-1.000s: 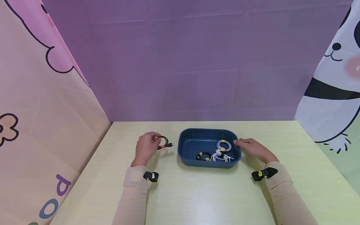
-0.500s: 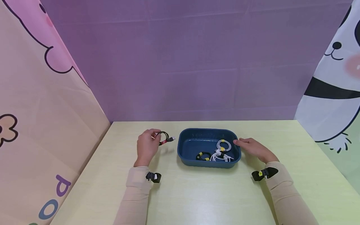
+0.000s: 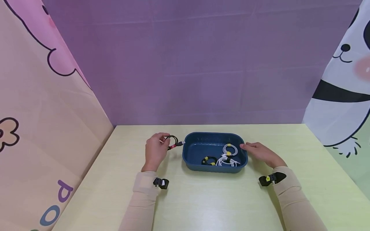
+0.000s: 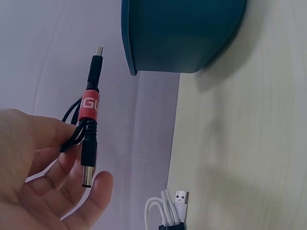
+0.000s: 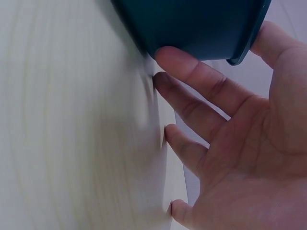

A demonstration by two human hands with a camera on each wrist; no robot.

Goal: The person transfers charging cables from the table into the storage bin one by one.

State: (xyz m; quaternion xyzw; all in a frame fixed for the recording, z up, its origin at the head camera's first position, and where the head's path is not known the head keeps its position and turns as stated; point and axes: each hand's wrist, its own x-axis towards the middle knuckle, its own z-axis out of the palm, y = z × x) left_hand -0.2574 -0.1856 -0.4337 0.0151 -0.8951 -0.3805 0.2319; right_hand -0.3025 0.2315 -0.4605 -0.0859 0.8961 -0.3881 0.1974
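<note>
My left hand (image 3: 156, 150) pinches a coiled black USB cable (image 3: 173, 143) just left of the blue bin (image 3: 199, 167), in the air. A red strap (image 4: 89, 104) binds the coil; a metal USB plug points to the bin, a round barrel plug the other way. My right hand (image 3: 261, 152) grips the bin's right end, thumb over the rim and index finger on the outer wall; the other fingertips reach the table. Inside the bin lie a white cable (image 3: 233, 148) with yellow ties, a white cable (image 3: 222, 161) with a black tie and a black cable (image 3: 206, 158) with yellow ties.
Another white USB cable (image 4: 165, 208) with a dark tie lies beyond my left hand, mostly hidden in the head view. The pale wooden table (image 3: 196, 199) ends at a purple backdrop (image 3: 202, 64), with printed cloths at both sides.
My left hand has moved right, bringing the black cable's plug up to the bin's left rim in the head view. The bin and right hand stay where they were.
</note>
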